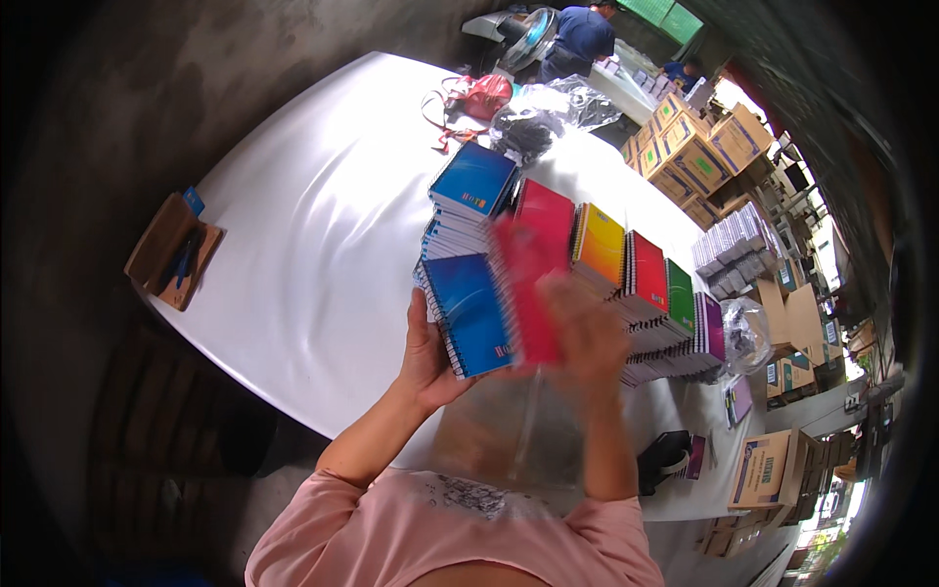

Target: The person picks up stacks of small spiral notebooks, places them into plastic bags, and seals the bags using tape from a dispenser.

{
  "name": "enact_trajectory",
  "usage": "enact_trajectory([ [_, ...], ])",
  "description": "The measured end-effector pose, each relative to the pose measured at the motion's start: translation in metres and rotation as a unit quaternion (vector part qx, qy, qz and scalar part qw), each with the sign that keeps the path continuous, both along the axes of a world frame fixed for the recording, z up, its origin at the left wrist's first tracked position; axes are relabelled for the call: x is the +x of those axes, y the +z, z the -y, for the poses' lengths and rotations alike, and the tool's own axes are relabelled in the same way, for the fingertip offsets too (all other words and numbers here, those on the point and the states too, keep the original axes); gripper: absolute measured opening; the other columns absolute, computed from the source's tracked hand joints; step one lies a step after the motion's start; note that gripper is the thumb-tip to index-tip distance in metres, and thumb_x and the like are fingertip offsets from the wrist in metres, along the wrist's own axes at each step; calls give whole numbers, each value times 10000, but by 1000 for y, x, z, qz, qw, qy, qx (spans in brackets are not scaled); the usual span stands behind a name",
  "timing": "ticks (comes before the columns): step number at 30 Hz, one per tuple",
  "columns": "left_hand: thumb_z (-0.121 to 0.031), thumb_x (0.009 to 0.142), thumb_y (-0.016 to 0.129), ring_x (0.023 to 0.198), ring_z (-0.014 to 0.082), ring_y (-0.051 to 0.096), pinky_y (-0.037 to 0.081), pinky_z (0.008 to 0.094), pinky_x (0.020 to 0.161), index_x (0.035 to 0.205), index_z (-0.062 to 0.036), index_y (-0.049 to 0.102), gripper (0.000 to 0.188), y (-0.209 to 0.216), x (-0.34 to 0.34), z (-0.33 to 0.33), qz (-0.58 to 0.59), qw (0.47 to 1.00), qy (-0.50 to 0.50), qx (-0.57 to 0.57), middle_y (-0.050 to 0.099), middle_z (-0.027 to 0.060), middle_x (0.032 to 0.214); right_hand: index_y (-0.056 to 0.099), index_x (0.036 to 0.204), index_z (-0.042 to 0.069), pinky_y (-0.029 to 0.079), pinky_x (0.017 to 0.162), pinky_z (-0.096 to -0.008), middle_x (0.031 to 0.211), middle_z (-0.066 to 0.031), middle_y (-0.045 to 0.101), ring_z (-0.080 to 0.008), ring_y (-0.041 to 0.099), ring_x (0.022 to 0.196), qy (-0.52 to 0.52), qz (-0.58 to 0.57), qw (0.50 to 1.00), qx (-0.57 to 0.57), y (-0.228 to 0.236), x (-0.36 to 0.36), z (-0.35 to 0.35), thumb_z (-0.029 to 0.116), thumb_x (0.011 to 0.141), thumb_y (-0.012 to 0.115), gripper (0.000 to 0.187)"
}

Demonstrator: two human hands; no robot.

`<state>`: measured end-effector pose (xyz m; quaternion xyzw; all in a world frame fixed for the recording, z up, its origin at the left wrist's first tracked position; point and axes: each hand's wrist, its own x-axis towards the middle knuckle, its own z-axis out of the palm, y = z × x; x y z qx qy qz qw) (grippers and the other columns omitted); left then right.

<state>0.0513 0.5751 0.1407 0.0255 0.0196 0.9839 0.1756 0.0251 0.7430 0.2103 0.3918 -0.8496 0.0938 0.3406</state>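
Note:
My left hand (430, 364) is closed on the lower left edge of a blue spiral notebook (471, 305), held tilted over the table's near side. Smeared by motion, a pinkish-red spiral notebook (528, 293) stands at its right edge, partly over it. My right hand (589, 331) grips the red one's right side; its fingers are blurred. Just beyond are a stack of blue notebooks (474, 181) and a pinkish-red stack (544, 210). Farther right, yellow (600, 240), red (647, 271), green (680, 296) and purple notebooks (710, 325) stand in stacks side by side.
A white-covered table (323, 215) spreads around me. On it lie a brown open case (178, 252) with blue tools, a red bag (484, 98), clear plastic (577, 103) and a black object (665, 458). Cardboard boxes (696, 161) are piled at the right; a person (584, 41) stands far back.

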Motion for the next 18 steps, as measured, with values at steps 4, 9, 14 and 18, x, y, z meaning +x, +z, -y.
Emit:
enact_trajectory([
  [4, -237, 783, 545, 1035, 291, 560, 443, 469, 949, 1218, -18, 447, 497, -33, 6, -13, -43, 996, -63, 46, 552, 145, 1137, 562, 1194, 85, 438, 874, -399, 1223, -120, 544, -266, 554, 1065, -12, 53, 989, 139, -19, 46, 1, 222, 774, 599, 443],
  [9, -81, 600, 454, 992, 344, 571, 444, 532, 910, 1154, 45, 465, 569, -16, 26, -15, 68, 997, 2, 40, 566, 195, 1079, 429, 1307, 73, 324, 1004, -455, 1335, -172, 412, -316, 441, 1202, -85, 190, 974, 85, 7, -60, -55, 456, 629, 745, 841],
  [14, -83, 613, 453, 979, 340, 578, 452, 514, 906, 1130, 48, 479, 534, -34, 22, -35, 55, 997, -14, 42, 577, 191, 1057, 480, 1266, 56, 369, 978, -438, 1217, -195, 515, -332, 504, 1126, -190, 253, 944, 98, -26, -129, -114, 442, 719, 693, 702],
  [18, -116, 698, 489, 971, 307, 589, 470, 464, 894, 1119, 42, 493, 449, -28, 23, -37, 65, 997, -42, 12, 587, 177, 1051, 498, 1239, 86, 443, 872, -422, 1048, -199, 601, -366, 577, 971, -139, 369, 916, 80, -8, -131, -115, 346, 826, 614, 501],
])
